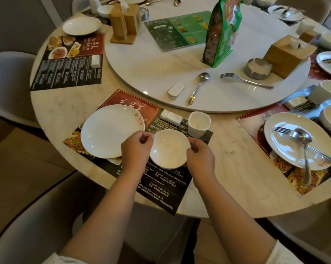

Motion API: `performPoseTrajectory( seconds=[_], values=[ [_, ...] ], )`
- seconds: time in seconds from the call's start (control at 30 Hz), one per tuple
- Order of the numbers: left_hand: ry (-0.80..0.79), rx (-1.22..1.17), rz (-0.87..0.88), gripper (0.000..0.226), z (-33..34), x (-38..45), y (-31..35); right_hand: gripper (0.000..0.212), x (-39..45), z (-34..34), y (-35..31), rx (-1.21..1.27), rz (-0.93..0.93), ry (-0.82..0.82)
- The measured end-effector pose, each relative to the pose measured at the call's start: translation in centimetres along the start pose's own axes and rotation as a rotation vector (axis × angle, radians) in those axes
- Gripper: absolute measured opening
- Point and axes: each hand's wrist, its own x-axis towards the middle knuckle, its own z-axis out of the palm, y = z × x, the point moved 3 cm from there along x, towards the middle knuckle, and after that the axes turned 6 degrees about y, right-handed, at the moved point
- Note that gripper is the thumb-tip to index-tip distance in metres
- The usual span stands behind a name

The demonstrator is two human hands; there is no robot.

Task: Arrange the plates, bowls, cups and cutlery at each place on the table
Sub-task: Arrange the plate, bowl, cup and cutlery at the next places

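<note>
A small white bowl (169,148) sits over the printed placemat (161,189) at the near place, gripped at its rim by both hands. My left hand (136,150) pinches its left edge and my right hand (200,158) pinches its right edge. A large white plate (109,128) lies just to the left, touching the left hand's side. Behind the bowl stand a white cup (198,123) and a white chopstick rest (170,116). On the turntable (141,69) lie a spoon (198,88) and a fork (245,80).
On the turntable stand a green bag (222,31), wooden tissue boxes (289,54), a metal ashtray (257,68) and a small white case (175,90). The right place holds a plate (286,145) with fork and spoon, a bowl and a cup. Grey chairs surround the table.
</note>
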Motion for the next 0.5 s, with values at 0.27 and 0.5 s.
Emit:
performPoseTrajectory(
  seconds=[0.27, 0.5],
  values=[
    [0.017, 0.075, -0.01, 0.014, -1.1, 0.6, -1.4, 0.037, -1.0, 2.0, 0.1, -0.036, 0.011, -0.036],
    [0.141, 0.248, 0.126, 0.022, 0.1, 0.5, 0.3, 0.023, 0.8, -0.5, -0.3, -0.055, -0.086, 0.063]
  ],
)
